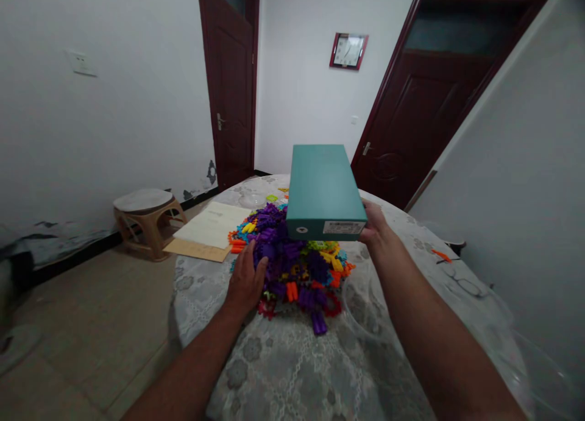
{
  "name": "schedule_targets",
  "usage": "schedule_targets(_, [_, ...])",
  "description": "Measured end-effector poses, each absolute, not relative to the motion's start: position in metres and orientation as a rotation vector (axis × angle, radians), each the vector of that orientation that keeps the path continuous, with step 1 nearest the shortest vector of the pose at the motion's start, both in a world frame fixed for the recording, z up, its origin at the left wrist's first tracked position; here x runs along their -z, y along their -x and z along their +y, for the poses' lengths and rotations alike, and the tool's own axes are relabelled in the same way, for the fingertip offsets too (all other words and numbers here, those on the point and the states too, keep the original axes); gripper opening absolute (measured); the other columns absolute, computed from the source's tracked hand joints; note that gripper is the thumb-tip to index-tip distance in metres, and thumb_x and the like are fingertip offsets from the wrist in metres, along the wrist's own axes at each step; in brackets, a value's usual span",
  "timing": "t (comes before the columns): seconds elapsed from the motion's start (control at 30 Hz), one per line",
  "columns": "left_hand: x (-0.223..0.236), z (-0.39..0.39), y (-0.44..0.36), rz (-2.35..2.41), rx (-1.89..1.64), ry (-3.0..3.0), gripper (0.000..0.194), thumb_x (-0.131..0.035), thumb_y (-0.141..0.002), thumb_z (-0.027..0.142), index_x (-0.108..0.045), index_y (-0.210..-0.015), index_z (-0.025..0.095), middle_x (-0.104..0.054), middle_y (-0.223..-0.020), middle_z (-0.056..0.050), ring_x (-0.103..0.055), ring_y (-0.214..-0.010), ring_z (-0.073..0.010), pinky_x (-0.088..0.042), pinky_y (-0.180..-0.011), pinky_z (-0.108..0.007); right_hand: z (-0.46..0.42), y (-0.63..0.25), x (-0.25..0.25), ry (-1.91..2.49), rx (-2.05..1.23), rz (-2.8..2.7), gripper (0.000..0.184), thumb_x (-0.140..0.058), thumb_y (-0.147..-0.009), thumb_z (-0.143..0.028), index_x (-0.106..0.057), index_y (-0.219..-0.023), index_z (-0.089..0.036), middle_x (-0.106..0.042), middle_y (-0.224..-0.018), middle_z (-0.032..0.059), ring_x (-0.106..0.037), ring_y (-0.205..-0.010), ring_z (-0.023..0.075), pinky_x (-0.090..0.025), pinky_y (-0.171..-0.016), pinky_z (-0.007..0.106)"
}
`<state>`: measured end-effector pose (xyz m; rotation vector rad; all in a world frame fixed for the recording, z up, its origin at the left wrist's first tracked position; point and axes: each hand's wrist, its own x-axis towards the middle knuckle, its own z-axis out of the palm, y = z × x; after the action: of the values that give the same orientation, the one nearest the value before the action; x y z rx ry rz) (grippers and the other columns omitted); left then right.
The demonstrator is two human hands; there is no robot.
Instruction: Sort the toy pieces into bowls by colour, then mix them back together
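Note:
A teal cardboard box (325, 183) with a white label on its near side is held up over the table by my right hand (373, 223), which grips its right edge. Below and to the left of the box spreads a heap of colourful plastic toy pieces (274, 244), mostly purple, with orange, yellow, red and blue ones. Gear-like toothed shapes show among them. My left hand (248, 278) rests at the heap's left side, its fingers stretched out and touching the pieces. The box hides part of the heap behind it.
The round table has a patterned cloth (274, 372). A cream sheet (212, 223) lies over a brown envelope (196, 250) at the left. Eyeglasses (466, 284) and an orange item (441, 255) lie at the right. A clear plastic container (365, 305) stands near my right forearm. A stool (146, 217) is beside the table.

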<state>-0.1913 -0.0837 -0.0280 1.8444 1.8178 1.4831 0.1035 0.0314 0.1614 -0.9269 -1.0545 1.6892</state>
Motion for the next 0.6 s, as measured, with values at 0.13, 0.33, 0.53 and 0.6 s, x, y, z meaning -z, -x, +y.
schedule_targets(0.13, [0.026, -0.082, 0.193, 1.811, -1.518, -1.899, 0.055, -0.047, -0.105, 0.048, -0.049, -0.151, 0.018, -0.056, -0.154, -0.019, -0.048, -0.149, -0.0309, -0.036, -0.125, -0.056, 0.021, -0.153, -0.176, 1.041, -1.405, -1.145, 0.041, -0.051, -0.094, -0.052, -0.072, -0.107, -0.018, -0.078, -0.080, 0.0104, -0.076, -0.085, 0.0331, -0.061, -0.089, 0.052])
schedule_targets(0.33, [0.023, -0.071, 0.209, 1.897, -1.438, -1.790, 0.057, -0.040, -0.104, 0.053, -0.058, -0.142, 0.014, -0.063, -0.142, -0.020, -0.057, -0.137, -0.0329, -0.040, -0.122, -0.056, 0.010, -0.224, -0.190, 0.936, -1.160, -1.082, 0.033, -0.058, -0.092, -0.050, -0.069, -0.105, -0.022, -0.075, -0.077, 0.0057, -0.075, -0.081, 0.0289, -0.062, -0.085, 0.047])
schedule_targets(0.53, [0.024, -0.067, 0.214, 1.954, -1.348, -1.816, 0.068, -0.034, -0.103, 0.060, -0.056, -0.144, 0.012, -0.060, -0.145, -0.020, -0.053, -0.141, -0.0350, -0.037, -0.123, -0.056, 0.008, -0.285, -0.204, 1.069, -0.570, -1.205, 0.030, -0.068, -0.087, -0.045, -0.067, -0.108, -0.024, -0.074, -0.084, 0.0000, -0.067, -0.074, 0.0217, -0.059, -0.072, 0.035])
schedule_targets(0.6, [0.026, -0.066, 0.214, 1.940, -1.346, -1.891, 0.068, -0.036, -0.102, 0.061, -0.053, -0.147, 0.012, -0.058, -0.147, -0.021, -0.050, -0.143, -0.0362, -0.035, -0.124, -0.057, 0.009, -0.306, -0.203, 1.250, -0.293, -1.424, 0.029, -0.067, -0.089, -0.045, -0.068, -0.108, -0.023, -0.074, -0.087, 0.0007, -0.065, -0.074, 0.0209, -0.055, -0.070, 0.032])
